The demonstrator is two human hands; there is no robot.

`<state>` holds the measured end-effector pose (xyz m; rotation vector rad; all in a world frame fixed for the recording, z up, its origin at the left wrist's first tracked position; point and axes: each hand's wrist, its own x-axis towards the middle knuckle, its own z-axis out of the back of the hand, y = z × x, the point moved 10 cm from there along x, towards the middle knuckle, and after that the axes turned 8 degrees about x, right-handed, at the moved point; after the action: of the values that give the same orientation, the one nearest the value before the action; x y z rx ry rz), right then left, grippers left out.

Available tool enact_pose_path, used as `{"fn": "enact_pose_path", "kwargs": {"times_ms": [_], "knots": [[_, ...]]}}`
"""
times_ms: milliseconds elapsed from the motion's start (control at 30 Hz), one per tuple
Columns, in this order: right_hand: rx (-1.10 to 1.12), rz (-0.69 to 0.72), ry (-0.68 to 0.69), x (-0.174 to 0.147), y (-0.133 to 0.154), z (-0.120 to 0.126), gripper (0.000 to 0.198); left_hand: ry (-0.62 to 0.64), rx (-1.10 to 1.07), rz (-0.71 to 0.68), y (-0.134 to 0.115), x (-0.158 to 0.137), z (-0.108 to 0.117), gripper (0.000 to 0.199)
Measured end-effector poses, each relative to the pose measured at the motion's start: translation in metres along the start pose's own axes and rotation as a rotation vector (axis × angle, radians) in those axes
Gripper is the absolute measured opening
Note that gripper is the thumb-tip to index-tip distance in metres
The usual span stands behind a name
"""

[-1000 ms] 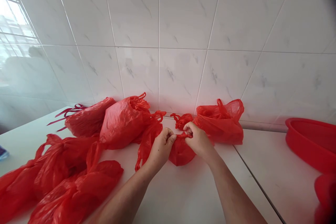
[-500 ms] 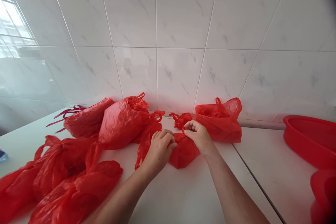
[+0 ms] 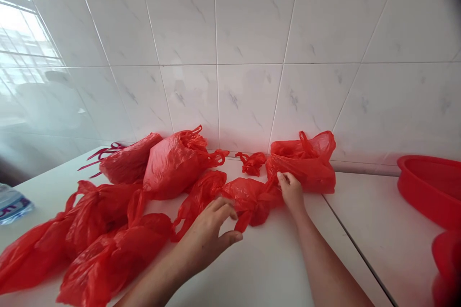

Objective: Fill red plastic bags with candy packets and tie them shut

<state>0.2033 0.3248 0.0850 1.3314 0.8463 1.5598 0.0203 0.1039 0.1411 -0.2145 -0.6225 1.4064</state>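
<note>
Centrally | red bag [image 3: 256, 201] between: left hand [image 3: 207, 235], spread | right hand [image 3: 293, 194], grip unclear

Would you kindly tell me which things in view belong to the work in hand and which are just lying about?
Apparently in use:
- small red bag between the hands
- left hand, open beside it
- right hand, near its right end

Seemingly just lying about:
- bulging red bag by the wall
- red tub at right
- blue-labelled item at far left
</note>
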Motion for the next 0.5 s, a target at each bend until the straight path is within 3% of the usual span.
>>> {"fn": "enact_pose_path", "kwargs": {"times_ms": [133, 300, 333, 400, 433, 500], "knots": [[-0.044, -0.017, -0.071, -0.003, -0.015, 0.015, 0.054, -0.059, 0.003, -0.025, -0.013, 0.026, -0.017, 0.035], [-0.096, -0.029, -0.099, -0.004, -0.03, 0.02, 0.058, -0.001, 0.162, 0.019, -0.008, 0.058, -0.071, 0.103], [-0.104, -0.033, -0.093, -0.004, -0.032, 0.02, 0.058, 0.015, 0.195, 0.034, -0.006, 0.062, -0.078, 0.099], [-0.119, -0.044, -0.086, -0.004, -0.035, 0.02, 0.057, 0.026, 0.24, 0.046, -0.004, 0.065, -0.081, 0.069], [-0.124, -0.053, -0.086, -0.004, -0.037, 0.021, 0.056, 0.019, 0.25, 0.043, -0.006, 0.064, -0.076, 0.052], [-0.127, -0.069, -0.087, -0.005, -0.04, 0.023, 0.054, -0.006, 0.259, 0.037, -0.013, 0.056, -0.06, 0.039]]}}
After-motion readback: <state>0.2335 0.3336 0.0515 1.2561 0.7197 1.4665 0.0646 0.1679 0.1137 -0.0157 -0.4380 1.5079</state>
